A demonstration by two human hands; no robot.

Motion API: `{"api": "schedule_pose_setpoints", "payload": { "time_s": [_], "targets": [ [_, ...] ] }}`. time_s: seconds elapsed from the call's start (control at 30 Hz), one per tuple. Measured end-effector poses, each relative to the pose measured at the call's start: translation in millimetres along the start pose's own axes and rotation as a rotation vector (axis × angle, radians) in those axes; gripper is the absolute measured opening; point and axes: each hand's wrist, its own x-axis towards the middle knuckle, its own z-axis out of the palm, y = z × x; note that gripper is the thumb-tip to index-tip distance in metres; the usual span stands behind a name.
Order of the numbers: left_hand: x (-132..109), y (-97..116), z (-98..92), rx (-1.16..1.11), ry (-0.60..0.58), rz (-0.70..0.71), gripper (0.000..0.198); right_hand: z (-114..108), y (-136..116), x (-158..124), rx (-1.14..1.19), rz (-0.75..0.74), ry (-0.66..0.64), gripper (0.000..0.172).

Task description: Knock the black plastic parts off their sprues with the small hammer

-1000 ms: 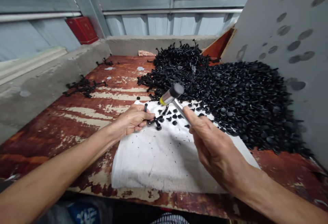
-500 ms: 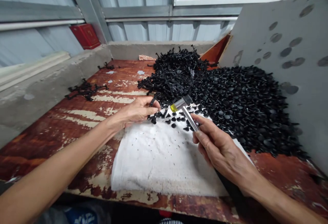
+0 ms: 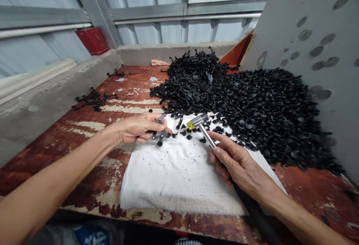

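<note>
Pinching the black plastic sprue (image 3: 160,137) against the white cloth (image 3: 174,177), your left hand (image 3: 137,128) grips its thin stem. It's light and probably brittle, though that's hard to tell. Your right hand (image 3: 241,164) is closed round the small hammer (image 3: 206,135).

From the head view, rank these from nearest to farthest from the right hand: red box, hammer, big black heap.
1. The hammer, held in the right hand.
2. The black heap, just behind it, on the right.
3. The red box, far back on the left ledge.

Red box (image 3: 92,39) far left; spotted grey board (image 3: 308,32) leaning at right.
</note>
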Motion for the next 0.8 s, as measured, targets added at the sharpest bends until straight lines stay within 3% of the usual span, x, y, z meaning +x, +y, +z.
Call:
{"api": "schedule_pose_setpoints", "payload": {
  "time_s": [0.2, 0.4, 0.6, 0.8],
  "targets": [
    [-17.2, -10.7, 8.4, 0.002, -0.073, 0.033, 0.026, 1.1, 0.7, 0.8, -0.042, -0.018, -0.003, 0.054],
    [-6.1, -9.0, 14.7, 0.018, -0.031, 0.137, 0.02, 1.0, 4.8, -1.0, -0.194, -0.087, -0.022, 0.052],
    [-12.2, -10.3, 20.9, 0.1, -0.069, 0.104, 0.023, 0.0, 3.7, -1.7, -0.19, -0.102, -0.018, 0.049],
    [-25.9, -20.0, 17.9, 0.03, -0.103, 0.037, 0.026, 0.6, 1.1, -1.8, -0.14, -0.111, -0.023, 0.048]
  ]
}}
